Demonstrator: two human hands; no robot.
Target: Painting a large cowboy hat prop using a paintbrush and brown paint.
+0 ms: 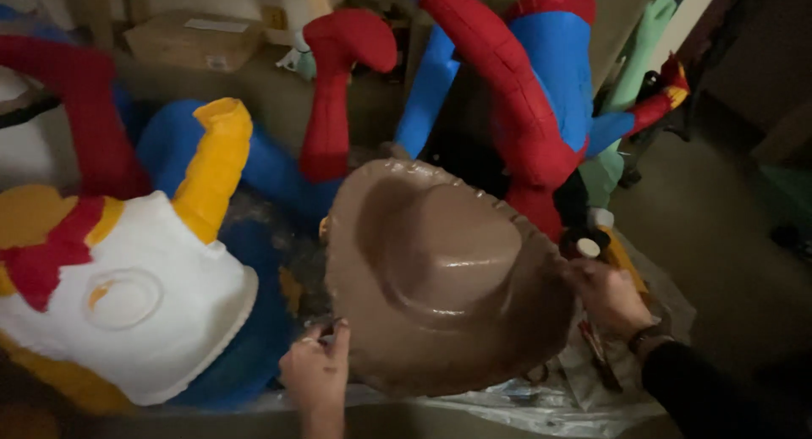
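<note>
Left hand: the left hand [315, 373] pinches the lower near rim of a brown inflatable cowboy hat [444, 274], fingers curled closed on its edge.
Right hand: the right hand [611, 295], a dark sleeve and wristband behind it, grips the opposite rim with closed fingers.
Hat: one, held between both hands; smooth matte vinyl, dented crown, stitched-look ridged brim.
Left of the hands: one white inflatable torso [135, 308] with a yellow sleeve [213, 164], a red neckerchief and a round valve, over blue legs.
Beyond the hands: one red-and-blue inflatable figure [541, 92], glossy and tubular, limbs spread; one red boot shape [337, 84] stands beside it.
Beneath the hands: crinkled clear plastic sheeting [541, 401] under the hat.
Room: dim; one cardboard box [193, 37] far back, a drab floor [719, 227] to the right.
</note>
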